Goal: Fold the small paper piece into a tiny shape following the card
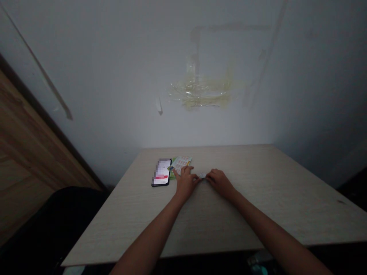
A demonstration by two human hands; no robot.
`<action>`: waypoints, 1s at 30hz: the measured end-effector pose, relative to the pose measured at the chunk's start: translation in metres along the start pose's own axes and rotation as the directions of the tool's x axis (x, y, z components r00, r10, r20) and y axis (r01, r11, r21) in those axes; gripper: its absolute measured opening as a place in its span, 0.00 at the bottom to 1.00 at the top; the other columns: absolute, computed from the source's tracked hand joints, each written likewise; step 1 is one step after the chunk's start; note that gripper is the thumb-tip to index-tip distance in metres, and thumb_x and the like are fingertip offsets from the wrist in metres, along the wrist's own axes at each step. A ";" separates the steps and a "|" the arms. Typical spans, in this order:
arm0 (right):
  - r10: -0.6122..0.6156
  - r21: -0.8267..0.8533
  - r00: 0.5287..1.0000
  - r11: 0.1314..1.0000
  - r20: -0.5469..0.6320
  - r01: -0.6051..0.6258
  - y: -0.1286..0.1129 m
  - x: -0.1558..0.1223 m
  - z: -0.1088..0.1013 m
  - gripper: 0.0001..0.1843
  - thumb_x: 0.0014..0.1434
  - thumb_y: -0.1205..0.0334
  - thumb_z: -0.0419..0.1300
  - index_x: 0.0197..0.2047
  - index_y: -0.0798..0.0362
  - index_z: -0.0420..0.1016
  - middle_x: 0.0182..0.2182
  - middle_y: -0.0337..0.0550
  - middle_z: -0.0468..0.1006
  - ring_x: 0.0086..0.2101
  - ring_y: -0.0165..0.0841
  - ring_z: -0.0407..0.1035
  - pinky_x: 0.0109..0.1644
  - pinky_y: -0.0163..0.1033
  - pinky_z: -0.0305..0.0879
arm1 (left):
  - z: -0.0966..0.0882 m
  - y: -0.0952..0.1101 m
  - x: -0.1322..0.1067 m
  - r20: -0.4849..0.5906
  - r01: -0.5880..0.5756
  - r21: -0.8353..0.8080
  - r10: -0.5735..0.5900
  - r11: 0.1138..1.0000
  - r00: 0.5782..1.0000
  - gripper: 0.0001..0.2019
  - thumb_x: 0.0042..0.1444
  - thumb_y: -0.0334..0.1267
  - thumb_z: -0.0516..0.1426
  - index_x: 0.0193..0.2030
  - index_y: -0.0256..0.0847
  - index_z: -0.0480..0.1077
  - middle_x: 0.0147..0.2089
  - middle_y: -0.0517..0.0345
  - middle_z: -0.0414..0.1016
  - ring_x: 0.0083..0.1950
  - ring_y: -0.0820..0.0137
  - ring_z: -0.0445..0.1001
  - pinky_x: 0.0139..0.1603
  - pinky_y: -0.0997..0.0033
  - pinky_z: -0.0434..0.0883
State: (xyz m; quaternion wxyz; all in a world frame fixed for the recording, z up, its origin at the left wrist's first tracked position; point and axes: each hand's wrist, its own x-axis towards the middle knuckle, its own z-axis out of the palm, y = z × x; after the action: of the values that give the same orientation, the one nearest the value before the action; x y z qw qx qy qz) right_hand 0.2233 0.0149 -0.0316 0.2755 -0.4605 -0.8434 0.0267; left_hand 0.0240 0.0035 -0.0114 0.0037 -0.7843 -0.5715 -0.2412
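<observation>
A small pale crumpled-looking piece (202, 175), perhaps paper or film, lies between my two hands just above the tabletop. My left hand (185, 182) pinches its left end with thumb and forefinger, while the other fingers reach over the lower edge of a printed card (182, 162). On the right, my right hand (220, 181) is closed on the piece's other end. Left of the card, a phone (164, 172) lies with its screen lit. A green sheet (172, 175) shows partly from under the card. What the small piece is cannot be made out.
The pale wooden table (272, 198) meets a wall (114, 76) with yellowed tape (206, 93) on it. A dark chair-like shape (57, 225) stands at the left, near a wooden panel (25, 141). Below the front edge, dim objects (259, 263) show.
</observation>
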 end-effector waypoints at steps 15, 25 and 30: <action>0.079 0.160 0.995 0.985 -0.053 -0.070 0.008 0.000 -0.002 0.06 0.59 0.61 0.62 0.34 0.53 0.77 0.34 0.44 0.76 0.40 0.35 0.68 0.46 0.40 0.63 | -0.002 0.001 0.002 0.024 0.050 -0.080 -0.048 0.996 0.999 0.06 0.56 0.46 0.61 0.34 0.50 0.79 0.60 0.57 0.68 0.64 0.55 0.59 0.63 0.24 0.33; 0.160 0.099 0.984 0.983 -0.073 -0.153 0.014 0.003 0.011 0.08 0.60 0.59 0.61 0.35 0.53 0.78 0.39 0.46 0.73 0.44 0.38 0.65 0.51 0.43 0.60 | -0.001 0.006 0.005 0.028 0.150 -0.103 -0.147 0.983 0.989 0.06 0.55 0.46 0.62 0.34 0.50 0.79 0.60 0.55 0.68 0.64 0.56 0.59 0.65 0.28 0.37; 0.158 0.011 0.985 0.987 -0.064 -0.158 0.013 0.003 0.013 0.07 0.60 0.60 0.61 0.38 0.54 0.76 0.41 0.48 0.71 0.45 0.38 0.63 0.52 0.43 0.60 | 0.000 0.007 0.006 0.036 0.183 -0.081 -0.181 0.980 0.983 0.08 0.54 0.48 0.62 0.34 0.50 0.79 0.60 0.54 0.67 0.65 0.55 0.57 0.64 0.29 0.38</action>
State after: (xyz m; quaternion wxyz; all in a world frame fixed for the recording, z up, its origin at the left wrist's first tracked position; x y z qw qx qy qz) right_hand 0.2254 0.0272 -0.0454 0.3008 -0.5258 -0.7948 0.0359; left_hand 0.0315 0.0060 -0.0071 -0.0595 -0.7315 -0.6303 -0.2534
